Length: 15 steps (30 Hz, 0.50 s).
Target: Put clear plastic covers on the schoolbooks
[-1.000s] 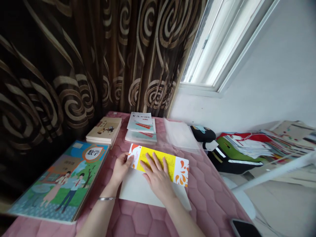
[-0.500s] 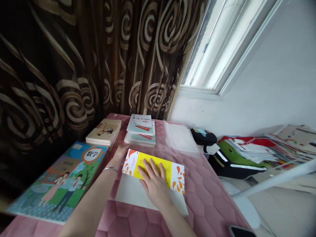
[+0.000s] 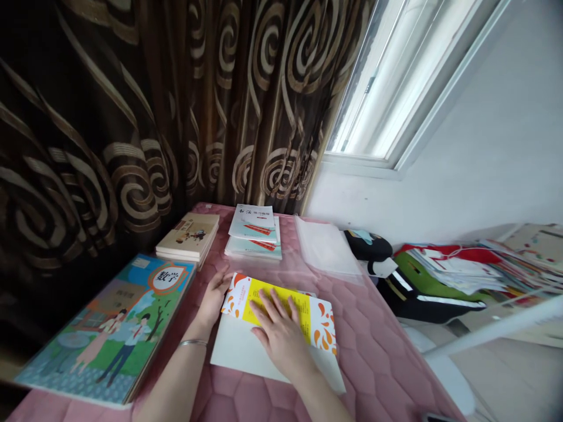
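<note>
A booklet with a yellow panel and orange drops on white [image 3: 324,328] lies on the pink quilted cover, above a plain pale sheet or page [image 3: 237,346] that sticks out on the near side. My right hand [image 3: 281,331] is open, its fingers spread flat on the yellow panel. At the booklet's upper left corner is my left hand [image 3: 215,298], its fingers stretched along the edge and touching it; the fingertips are partly hidden. Clear film [image 3: 303,272] seems to lie just beyond the booklet.
A large mathematics textbook [image 3: 109,328] lies left, with a stack of beige books [image 3: 187,235] beyond it. White-and-teal workbooks [image 3: 253,225] are stacked at the back. Translucent sleeves [image 3: 328,246] lie right of them. A phone-like dark object [image 3: 435,418] shows at the bottom edge.
My left hand has shifted slightly toward me along the booklet's left edge, and its fingers show more. My right hand stays flat on the booklet. The view has moved slightly.
</note>
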### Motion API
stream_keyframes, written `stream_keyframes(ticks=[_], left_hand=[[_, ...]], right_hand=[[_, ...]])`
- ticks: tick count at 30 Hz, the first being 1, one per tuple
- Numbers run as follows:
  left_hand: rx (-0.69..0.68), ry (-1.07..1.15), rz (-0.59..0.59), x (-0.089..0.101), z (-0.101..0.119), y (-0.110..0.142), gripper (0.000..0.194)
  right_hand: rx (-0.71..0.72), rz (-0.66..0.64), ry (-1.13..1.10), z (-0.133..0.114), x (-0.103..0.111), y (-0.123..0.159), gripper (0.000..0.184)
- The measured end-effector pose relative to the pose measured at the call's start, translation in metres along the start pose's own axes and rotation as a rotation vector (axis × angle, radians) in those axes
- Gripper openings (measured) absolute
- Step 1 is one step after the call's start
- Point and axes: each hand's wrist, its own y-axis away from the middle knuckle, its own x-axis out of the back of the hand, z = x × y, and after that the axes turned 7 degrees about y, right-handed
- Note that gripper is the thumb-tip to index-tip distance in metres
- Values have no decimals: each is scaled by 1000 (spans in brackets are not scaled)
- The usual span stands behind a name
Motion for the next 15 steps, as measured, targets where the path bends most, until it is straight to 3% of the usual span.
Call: stream_keyframes(ticks=[7, 15], left_hand=[[21, 138, -16, -4, 0, -1, 63], [10, 121, 0, -10, 3, 7, 73]], right_hand=[[-12, 26, 15, 2, -8, -1, 42], [-4, 87, 19, 3, -11, -1, 40]])
